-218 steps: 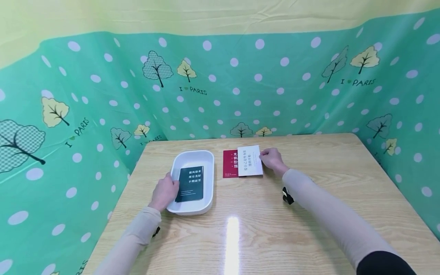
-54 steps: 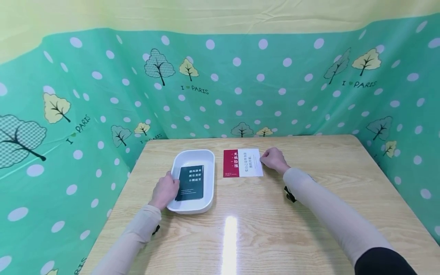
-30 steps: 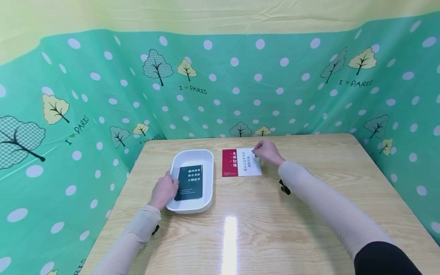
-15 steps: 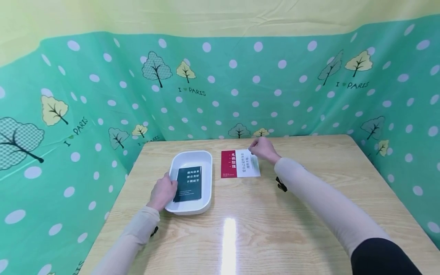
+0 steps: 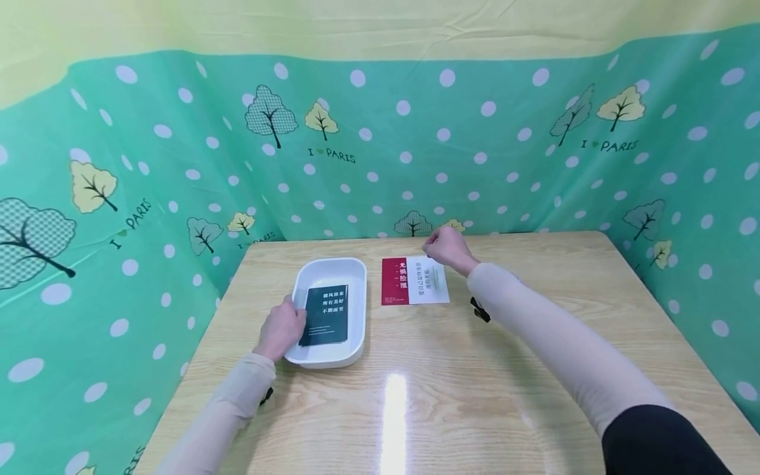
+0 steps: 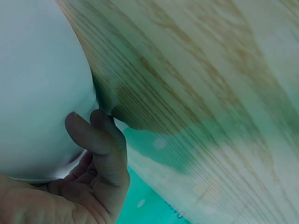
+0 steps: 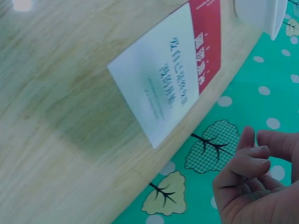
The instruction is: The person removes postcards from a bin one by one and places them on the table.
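In the head view my left hand (image 5: 284,326) grips the near left rim of a white plastic basin (image 5: 359,310), thumb over the edge. The left wrist view shows the fingers outside the basin's wall (image 6: 42,93). Inside the basin lies a dark green booklet (image 5: 325,320) with white lettering. To its right, a red booklet (image 5: 394,282) lies flat, with a white booklet (image 5: 429,287) of printed text set against its right side, perhaps overlapping it. My right hand (image 5: 448,247) hovers above the white booklet's far edge. Its fingers are loosely curled and hold nothing, as the right wrist view shows.
The pale wooden tabletop (image 5: 463,382) carries a bright light reflection near its front. A green dotted cloth (image 5: 332,178) printed with trees hangs behind the table and along both sides. The back edge of the table runs just beyond the right hand.
The white booklet, earlier pinched by its right edge and covering part of the red one, now lies flat, squared beside it. The right hand has let go and moved up and left. The left hand stays put.
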The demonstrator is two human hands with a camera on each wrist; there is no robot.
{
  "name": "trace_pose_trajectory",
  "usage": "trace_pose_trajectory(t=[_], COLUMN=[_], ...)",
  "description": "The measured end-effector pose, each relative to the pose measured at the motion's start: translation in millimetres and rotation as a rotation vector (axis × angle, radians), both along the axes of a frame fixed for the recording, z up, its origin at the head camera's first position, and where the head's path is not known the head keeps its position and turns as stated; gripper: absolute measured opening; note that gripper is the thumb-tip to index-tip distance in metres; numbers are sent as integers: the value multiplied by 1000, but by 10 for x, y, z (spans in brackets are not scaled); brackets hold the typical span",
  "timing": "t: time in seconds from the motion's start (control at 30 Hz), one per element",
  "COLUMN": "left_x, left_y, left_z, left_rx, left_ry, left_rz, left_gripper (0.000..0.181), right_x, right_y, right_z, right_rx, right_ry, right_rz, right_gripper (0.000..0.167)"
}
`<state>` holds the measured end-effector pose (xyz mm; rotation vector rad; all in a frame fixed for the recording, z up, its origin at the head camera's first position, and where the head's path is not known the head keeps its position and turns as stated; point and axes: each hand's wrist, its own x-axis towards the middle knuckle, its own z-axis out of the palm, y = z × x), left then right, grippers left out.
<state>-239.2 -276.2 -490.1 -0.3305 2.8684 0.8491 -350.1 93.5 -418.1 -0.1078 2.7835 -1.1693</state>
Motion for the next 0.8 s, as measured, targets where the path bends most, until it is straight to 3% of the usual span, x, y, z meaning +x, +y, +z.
trace_pose_trajectory(t=[0.37, 0.8], left_x=[-7, -8], left_y=[-1, -8], left_z=[-9, -14], left_rx=[4, 15], left_ry=[0, 2], left_rz=[4, 7], left_gripper=[55, 53], right_x=[56, 113], right_y=[-234, -735], right_z=[176, 227], right_rx=[-18, -38], right_ry=[3, 0], right_rz=[47, 111], right_gripper=[19, 18])
